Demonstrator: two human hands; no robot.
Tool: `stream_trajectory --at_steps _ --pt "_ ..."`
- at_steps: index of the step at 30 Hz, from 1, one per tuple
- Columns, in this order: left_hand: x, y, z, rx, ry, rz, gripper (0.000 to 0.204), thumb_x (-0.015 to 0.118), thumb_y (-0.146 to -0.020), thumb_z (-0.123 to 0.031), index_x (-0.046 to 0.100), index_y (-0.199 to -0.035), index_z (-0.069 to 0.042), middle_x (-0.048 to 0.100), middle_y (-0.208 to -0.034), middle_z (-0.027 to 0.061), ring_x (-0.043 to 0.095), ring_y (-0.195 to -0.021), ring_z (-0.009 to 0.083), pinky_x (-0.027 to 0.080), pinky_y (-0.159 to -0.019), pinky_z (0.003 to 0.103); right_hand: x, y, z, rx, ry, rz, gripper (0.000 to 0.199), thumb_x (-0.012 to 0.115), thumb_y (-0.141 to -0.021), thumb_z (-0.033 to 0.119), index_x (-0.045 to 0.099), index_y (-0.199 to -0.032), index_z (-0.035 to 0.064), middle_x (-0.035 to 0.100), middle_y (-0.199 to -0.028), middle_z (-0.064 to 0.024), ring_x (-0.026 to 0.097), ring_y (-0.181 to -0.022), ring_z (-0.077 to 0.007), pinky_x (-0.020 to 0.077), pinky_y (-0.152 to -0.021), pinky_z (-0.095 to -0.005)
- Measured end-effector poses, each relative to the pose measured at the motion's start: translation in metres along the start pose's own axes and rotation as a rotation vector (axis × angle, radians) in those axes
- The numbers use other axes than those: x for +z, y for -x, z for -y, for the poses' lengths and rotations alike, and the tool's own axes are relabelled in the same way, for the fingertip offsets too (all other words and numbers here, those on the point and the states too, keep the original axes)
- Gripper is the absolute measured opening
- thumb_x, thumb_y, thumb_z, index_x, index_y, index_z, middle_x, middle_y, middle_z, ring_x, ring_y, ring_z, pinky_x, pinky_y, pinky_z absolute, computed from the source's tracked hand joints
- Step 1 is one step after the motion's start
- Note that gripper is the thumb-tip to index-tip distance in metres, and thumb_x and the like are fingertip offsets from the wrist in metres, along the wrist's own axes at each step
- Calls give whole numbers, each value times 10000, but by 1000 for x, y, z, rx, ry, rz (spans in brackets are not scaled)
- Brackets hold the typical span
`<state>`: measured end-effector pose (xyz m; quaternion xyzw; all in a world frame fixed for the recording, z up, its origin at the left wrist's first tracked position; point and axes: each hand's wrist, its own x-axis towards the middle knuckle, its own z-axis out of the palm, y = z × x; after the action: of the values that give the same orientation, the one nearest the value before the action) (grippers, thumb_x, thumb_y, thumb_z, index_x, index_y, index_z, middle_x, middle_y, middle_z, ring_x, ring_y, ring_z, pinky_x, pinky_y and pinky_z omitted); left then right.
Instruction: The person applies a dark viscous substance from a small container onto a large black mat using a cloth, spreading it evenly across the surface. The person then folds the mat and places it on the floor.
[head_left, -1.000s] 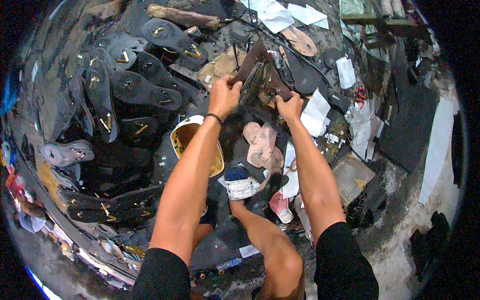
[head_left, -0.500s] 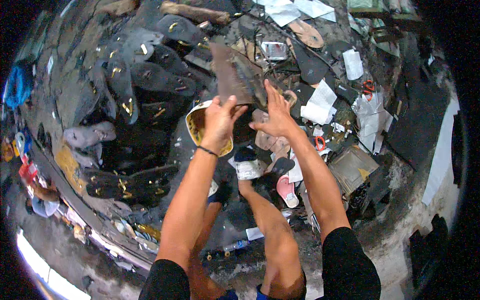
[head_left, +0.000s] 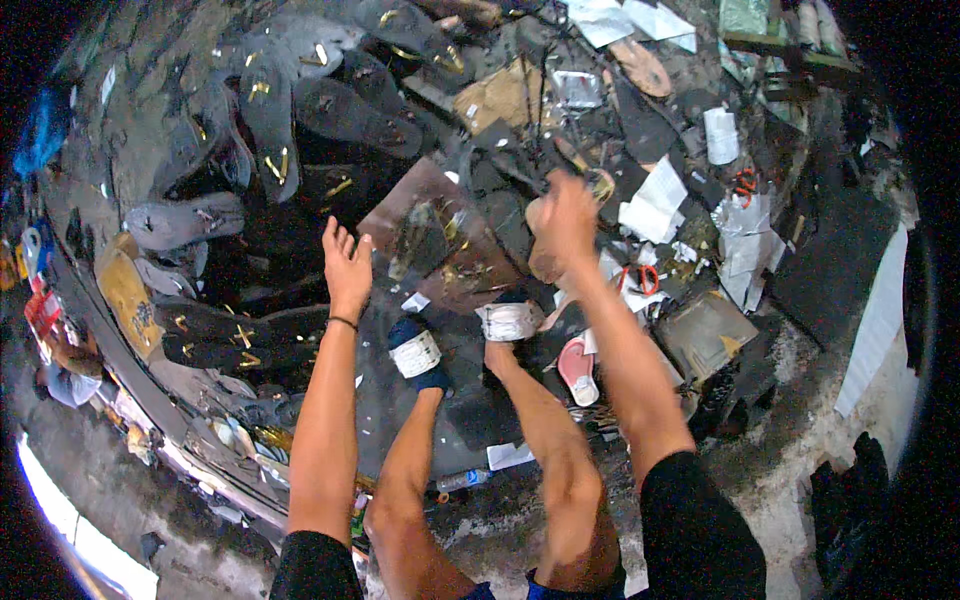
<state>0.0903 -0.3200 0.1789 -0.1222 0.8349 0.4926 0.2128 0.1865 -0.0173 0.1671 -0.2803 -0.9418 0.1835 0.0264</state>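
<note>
My left hand [head_left: 348, 265] is raised with its fingers apart and nothing in it, just left of a square brown board [head_left: 405, 205]. The board lies before my feet, with dark and yellowish stains across its middle. To the board's right is my right hand [head_left: 568, 222], its fingers curled; motion smears it, and what it grips, if anything, is hidden. Near that hand lie a ring-shaped roll [head_left: 601, 186] and orange-handled scissors [head_left: 646, 280]. Between my legs and the scissors sits a pink and white sandal [head_left: 577, 370].
Dark sandal soles [head_left: 268, 130] with gold-coloured trims cover the left side. White paper sheets [head_left: 655, 200] and a second orange-handled pair of scissors [head_left: 743, 187] lie at the right. A flat square tile [head_left: 708, 333] stands low right. A plastic bottle [head_left: 463, 480] rests behind my feet.
My left hand has let go of the white-rimmed yellowish container, which no longer shows, and moved left. The brown board now lies flat. My right hand's spread fingers have curled.
</note>
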Motion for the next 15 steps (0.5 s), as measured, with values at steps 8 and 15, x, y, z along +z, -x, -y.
stream_trajectory --at_steps 8,15 --pt "-170 206 29 -211 -315 174 477 573 -880 -85 404 -1315 17 444 -1325 175 464 -1200 248 365 -1012 340 -127 -9 58 1074 -2405 273 234 586 -862 245 571 -918 18 500 -812 -50 484 -727 -166 426 -696 -289" --pt "-348 378 9 -214 -299 265 219 622 -821 -116 624 -995 17 661 -902 91 619 -852 184 491 -762 305 -399 9 151 717 -2070 215 245 659 -758 13 533 -966 47 508 -838 -20 504 -699 -127 443 -642 -234"
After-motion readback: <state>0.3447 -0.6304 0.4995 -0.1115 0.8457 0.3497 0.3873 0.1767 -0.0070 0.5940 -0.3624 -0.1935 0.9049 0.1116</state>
